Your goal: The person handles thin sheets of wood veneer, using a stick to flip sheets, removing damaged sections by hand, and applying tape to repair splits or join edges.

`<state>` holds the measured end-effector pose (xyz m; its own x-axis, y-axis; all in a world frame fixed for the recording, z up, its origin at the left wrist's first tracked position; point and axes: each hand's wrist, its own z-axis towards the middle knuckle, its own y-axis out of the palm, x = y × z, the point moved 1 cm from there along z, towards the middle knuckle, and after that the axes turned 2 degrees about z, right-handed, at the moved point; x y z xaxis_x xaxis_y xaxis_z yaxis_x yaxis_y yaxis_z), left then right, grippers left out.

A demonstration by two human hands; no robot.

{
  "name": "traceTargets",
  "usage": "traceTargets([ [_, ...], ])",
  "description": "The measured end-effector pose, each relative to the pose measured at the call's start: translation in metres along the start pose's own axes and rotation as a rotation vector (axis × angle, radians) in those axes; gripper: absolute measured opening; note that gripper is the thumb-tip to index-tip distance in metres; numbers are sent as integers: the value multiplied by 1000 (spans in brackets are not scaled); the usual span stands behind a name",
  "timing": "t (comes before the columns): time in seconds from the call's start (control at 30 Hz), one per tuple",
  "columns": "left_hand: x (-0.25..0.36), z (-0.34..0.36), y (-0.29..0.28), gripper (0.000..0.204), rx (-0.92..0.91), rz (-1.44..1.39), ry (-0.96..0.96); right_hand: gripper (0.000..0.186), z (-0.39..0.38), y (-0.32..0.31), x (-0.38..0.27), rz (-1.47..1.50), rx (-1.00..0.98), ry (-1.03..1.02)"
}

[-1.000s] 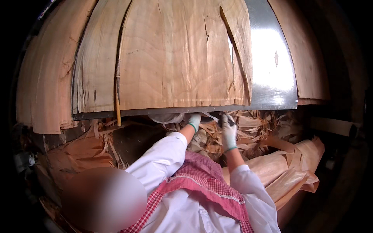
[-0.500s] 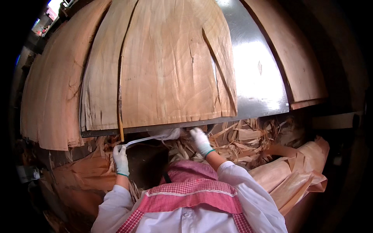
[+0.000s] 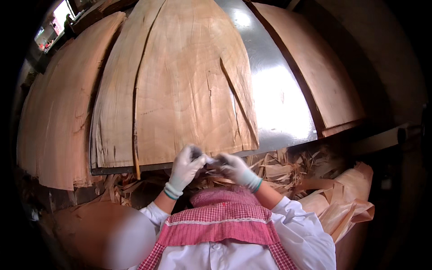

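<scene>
In front of the bench edge, my gloved left hand and gloved right hand are close together, fingers bent in. A short piece of whitish strip shows between their fingertips, and both seem to pinch it. Motion blurs the fingers, so the exact hold is unclear. Just beyond the hands lies a wide sheet of wood veneer, split near its right side. A narrow dark gap with a thin stick at its near end runs along its left part.
A shiny dark panel lies right of the sheet. More veneer stacks stand at left and right. Torn veneer scraps fill the space below the bench, beside a folded veneer bundle. A blurred pale shape covers the lower left.
My hands have come together and up toward the bench edge, the left moving right. The long white strip that stretched from my left hand now shows only as a short piece between them.
</scene>
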<state>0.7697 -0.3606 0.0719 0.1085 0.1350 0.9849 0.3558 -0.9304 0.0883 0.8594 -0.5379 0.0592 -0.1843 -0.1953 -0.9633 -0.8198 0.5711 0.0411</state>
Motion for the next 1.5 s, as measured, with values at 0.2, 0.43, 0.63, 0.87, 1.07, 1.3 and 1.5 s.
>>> traceTargets([
  [0.2, -32, 76, 39, 21, -121, 2, -80, 24, 24, -159, 82, -230, 834, 142],
  [0.43, -78, 191, 73, 29, -69, 126, -101, 26, 57, -183, 103, -123, 606, 50],
  [0.63, -51, 272, 117, 74, -2, 54, -206, 15, 37, -182, 29, 329, 413, 128],
  [0.87, -85, 306, 118, 15, -21, -457, -283, 27, 48, -227, 25, 409, 214, 335],
  [1.07, -89, 301, 99, 24, -84, 677, 394, 42, 154, -273, 33, 583, 301, 203],
  [1.3, -42, 289, 121, 37, -15, -551, -233, 19, 178, -279, 13, 784, -89, 73],
  [1.5, -52, 286, 116, 33, -81, -520, -190, 13, 156, -288, -4, 529, 107, 116],
])
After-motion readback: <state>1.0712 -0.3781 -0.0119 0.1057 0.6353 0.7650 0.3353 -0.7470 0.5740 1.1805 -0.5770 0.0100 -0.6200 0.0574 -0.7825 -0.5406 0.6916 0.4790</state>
